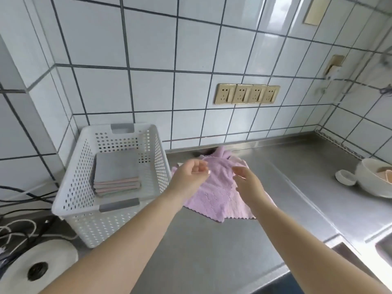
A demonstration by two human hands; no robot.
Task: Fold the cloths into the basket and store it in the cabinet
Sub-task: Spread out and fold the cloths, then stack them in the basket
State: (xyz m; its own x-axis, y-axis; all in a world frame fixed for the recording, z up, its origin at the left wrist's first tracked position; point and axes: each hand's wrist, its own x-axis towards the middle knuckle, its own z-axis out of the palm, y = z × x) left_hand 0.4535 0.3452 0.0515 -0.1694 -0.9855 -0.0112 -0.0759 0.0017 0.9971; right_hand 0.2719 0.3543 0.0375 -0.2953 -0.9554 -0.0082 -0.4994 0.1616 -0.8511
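We've got left hand [192, 177] loosely curled, right hand [247, 183] relaxed, both empty, over crumpled lilac cloth [216, 198] mid-frame. Risk: uneven grab, sloppy fold, won't stack in white basket [70, 187] w/ grey cloths [116, 168].

One white perforated basket [110, 179] at left of frame, holding one stack of folded grey cloths [116, 176], about three by the pink edges showing. One crumpled lilac cloth [220, 196] at centre on one steel counter [212, 247], two hands over it: left hand [189, 177], right hand [247, 183]. Four gold wall sockets [247, 93] in a row upper centre, one white bowl [375, 177] and one small white dish [345, 177] at right edge, one white roll [38, 268] lower left.
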